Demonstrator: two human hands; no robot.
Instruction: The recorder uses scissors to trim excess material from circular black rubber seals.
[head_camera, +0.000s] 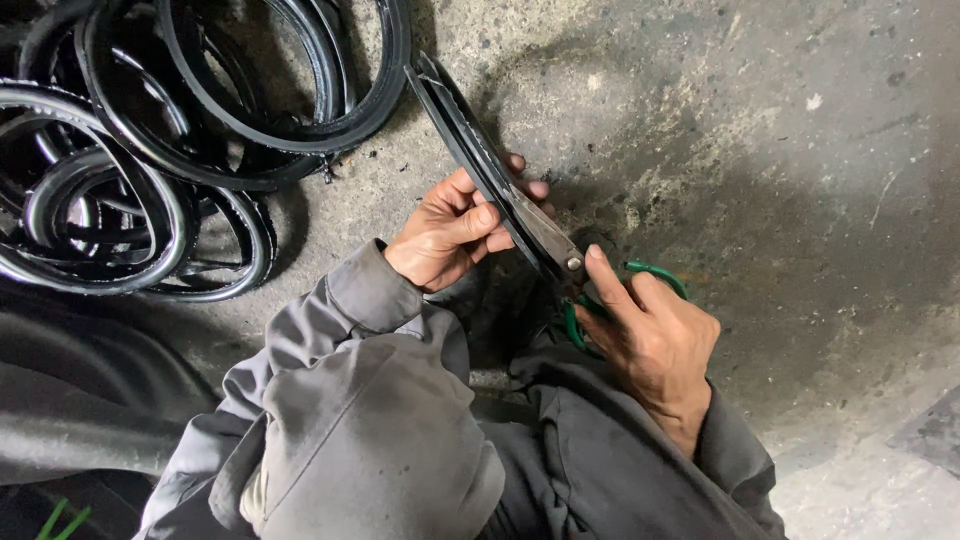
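Concrete floor (760, 150) under you, grey, stained, with a darker patch near the middle. A paler slab (880, 480) sits at the lower right corner.

Pile of black rubber rings (150, 150) at your upper left, looped over one another on the floor, well apart from your hands.

Your grey sleeves (380, 420) fill the bottom of the view, folded at the cuffs.

One rubber strip (455, 125) runs from near the pile's right edge down toward you, standing on edge and curving slightly. Its lower end goes into the shears.

Your left hand (450, 235) is closed round the strip from the left side: thumb laid along the near face, fingertips showing past the far edge. It pinches the strip just above the blades.

Your right hand (655, 340) is curled shut on the shears (560, 250), fingers through the green handles, forefinger stretched along toward the pivot. The blades lie against the strip, metal face up; you can't tell from here how far they are shut on it.
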